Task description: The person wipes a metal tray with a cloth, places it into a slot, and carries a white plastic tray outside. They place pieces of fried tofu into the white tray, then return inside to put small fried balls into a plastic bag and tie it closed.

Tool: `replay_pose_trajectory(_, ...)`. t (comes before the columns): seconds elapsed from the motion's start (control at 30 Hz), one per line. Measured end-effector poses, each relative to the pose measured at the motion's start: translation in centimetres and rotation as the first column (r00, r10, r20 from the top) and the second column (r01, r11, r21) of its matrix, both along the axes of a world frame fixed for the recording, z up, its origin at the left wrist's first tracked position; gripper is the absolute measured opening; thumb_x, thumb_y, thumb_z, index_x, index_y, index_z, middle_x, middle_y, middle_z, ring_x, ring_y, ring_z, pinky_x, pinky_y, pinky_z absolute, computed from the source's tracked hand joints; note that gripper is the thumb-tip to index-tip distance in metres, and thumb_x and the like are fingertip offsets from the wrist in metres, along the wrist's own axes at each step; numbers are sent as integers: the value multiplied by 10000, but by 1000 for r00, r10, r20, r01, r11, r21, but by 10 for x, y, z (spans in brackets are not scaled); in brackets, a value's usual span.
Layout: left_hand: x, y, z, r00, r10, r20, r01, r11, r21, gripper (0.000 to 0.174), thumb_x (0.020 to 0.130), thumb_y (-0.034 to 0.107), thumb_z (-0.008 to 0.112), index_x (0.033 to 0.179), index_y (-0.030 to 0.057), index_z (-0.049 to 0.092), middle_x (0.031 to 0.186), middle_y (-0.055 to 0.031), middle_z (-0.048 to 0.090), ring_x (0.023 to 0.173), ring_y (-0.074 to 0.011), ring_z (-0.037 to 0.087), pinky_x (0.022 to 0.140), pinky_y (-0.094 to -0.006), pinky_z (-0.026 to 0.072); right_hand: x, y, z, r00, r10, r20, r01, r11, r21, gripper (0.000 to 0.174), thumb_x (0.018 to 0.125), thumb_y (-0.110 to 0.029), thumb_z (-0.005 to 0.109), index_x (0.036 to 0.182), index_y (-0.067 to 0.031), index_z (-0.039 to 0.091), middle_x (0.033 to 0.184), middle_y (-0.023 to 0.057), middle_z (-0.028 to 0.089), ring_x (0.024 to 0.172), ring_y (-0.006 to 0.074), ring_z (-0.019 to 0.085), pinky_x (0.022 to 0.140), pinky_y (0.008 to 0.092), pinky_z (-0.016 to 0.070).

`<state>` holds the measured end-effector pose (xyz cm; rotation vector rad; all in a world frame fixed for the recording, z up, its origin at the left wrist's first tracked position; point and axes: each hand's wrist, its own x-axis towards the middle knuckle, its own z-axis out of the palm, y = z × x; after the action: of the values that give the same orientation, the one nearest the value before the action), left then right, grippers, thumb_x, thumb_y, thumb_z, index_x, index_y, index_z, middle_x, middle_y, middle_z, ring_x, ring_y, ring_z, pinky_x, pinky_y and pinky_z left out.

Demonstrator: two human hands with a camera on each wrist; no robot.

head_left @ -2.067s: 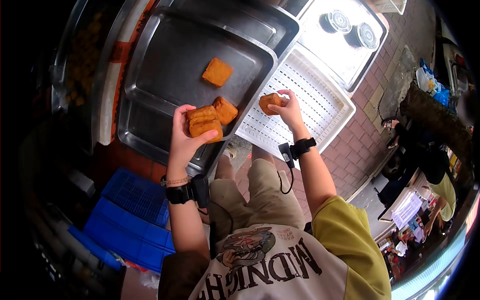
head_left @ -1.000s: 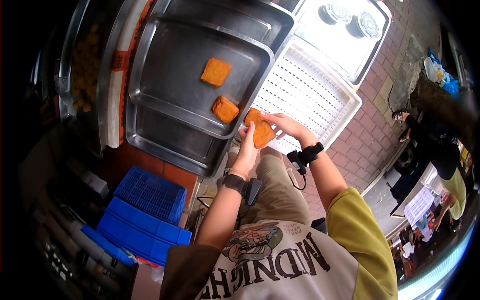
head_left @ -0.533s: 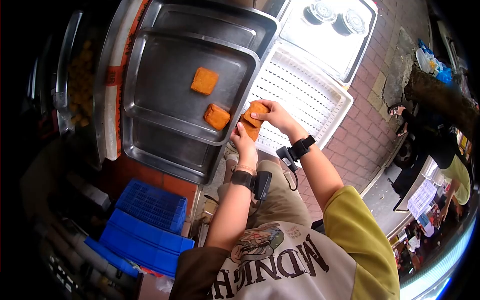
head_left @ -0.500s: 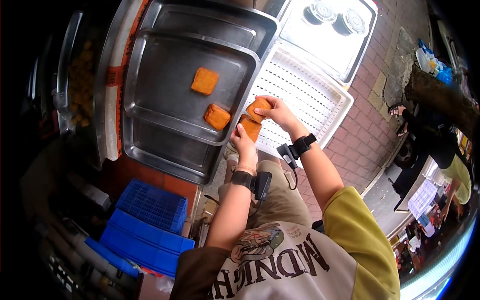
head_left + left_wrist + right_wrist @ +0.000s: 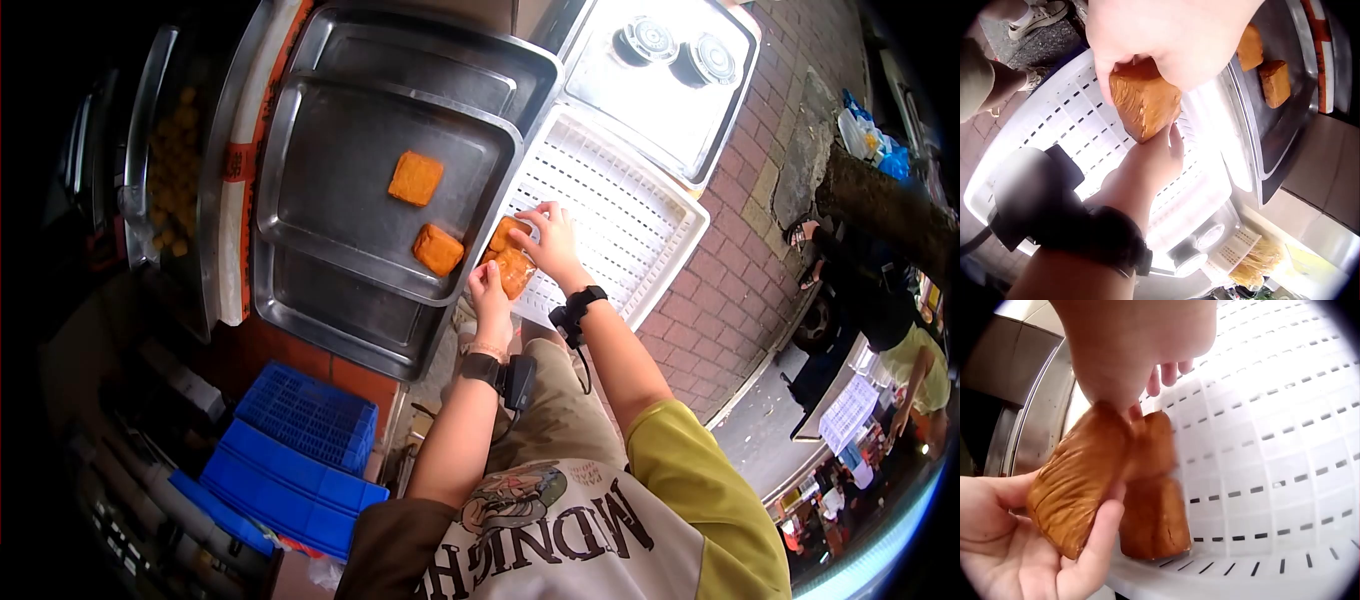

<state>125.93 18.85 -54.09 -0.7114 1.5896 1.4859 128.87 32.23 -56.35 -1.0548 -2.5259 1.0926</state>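
Observation:
In the head view my left hand (image 5: 490,302) grips a brown fried tofu block (image 5: 515,272) above the near-left corner of a white slotted basket (image 5: 680,225). Thumb and fingers close on its sides in the right wrist view. Two more fried tofu blocks stand side by side in that corner, the upper block (image 5: 1155,444) partly behind the held one and the lower block (image 5: 1154,519) by the basket wall. My right hand (image 5: 550,248) hovers over them with fingers spread, a fingertip right at the upper block.
Left of the basket, a steel tray (image 5: 330,190) holds two separate fried tofu blocks, a flat one (image 5: 416,178) and one near the rim (image 5: 438,250). Another steel tray (image 5: 420,50) lies behind it. A bright metal tray (image 5: 600,50) with two round lids is beyond the basket.
My left hand has moved from the steel tray to the basket corner. My right hand took a fried tofu block from the left, then let it go in the basket, its fingers now spread.

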Motion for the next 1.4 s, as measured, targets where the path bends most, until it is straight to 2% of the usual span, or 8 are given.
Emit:
replay_pose_trajectory(0.17,-11,33,14,999,23,31,-33,930,366,426,951,326,479,1275,80,350,1282,-86,428,1164,-184,465,964,-350,393,13,39,26,991,7,132,109,518,-848,387,825,-340,637,1043,-27,574,875,90,625,744,161,597,615,289,481)
replay_pose_trajectory(0.43,-70,47,99,568,-810,-145,743,580,-334,544,786,207,659,1254,50,431,1146,-139,547,1024,-246,539,822,-317,443,5,67,-24,992,-124,-5,80,670,-738,401,770,-106,715,1138,-71,559,1017,83,575,706,109,610,634,243,488)
replay_pose_trajectory(0.57,-92,18,91,94,-907,-410,135,419,-898,621,752,306,685,1246,22,438,1181,-157,492,1127,-313,443,930,-440,359,0,58,-34,998,65,-1,-59,903,-426,438,742,-134,745,1141,-90,570,1038,91,520,707,117,593,644,249,497)
replay_pose_trajectory(0.7,-89,-4,60,36,-961,-273,209,274,-939,682,775,398,664,1278,10,415,1249,-193,428,1187,-355,378,1013,-483,274,3,49,2,993,86,81,-62,964,-258,467,689,-220,754,1107,-93,590,1040,139,492,939,292,533,820,368,450)
replay_pose_trajectory(1.0,-120,-8,55,488,-644,-589,436,765,-474,546,616,6,779,1034,38,429,1047,-134,455,967,-263,483,874,-357,420,-27,14,66,971,16,-238,-54,987,-153,318,738,-202,692,988,-39,582,930,123,517,880,287,505,790,374,418)
replay_pose_trajectory(1.13,-137,-2,82,361,-683,-635,596,693,-406,520,648,-35,757,1052,34,437,1009,-105,495,941,-218,517,840,-327,457,-53,-5,105,957,174,-234,-153,983,103,425,716,-297,718,1033,-51,577,1077,133,535,986,310,483,864,380,383)
replay_pose_trajectory(1.23,-135,11,102,773,-389,-502,492,866,87,432,697,-56,727,1027,31,462,1018,-69,512,959,-171,525,848,-311,461,-52,0,98,904,319,-283,-388,892,-234,491,761,-253,716,1156,-48,508,1080,95,574,1014,240,500,899,350,380)
replay_pose_trajectory(1.4,-159,45,106,752,-483,-449,634,717,290,314,867,144,611,1126,10,494,1253,-114,491,1193,-254,453,1034,-349,314,-32,5,70,906,-189,-380,-163,671,-723,361,811,-192,691,1101,-45,533,1040,72,596,967,165,553,835,297,432)
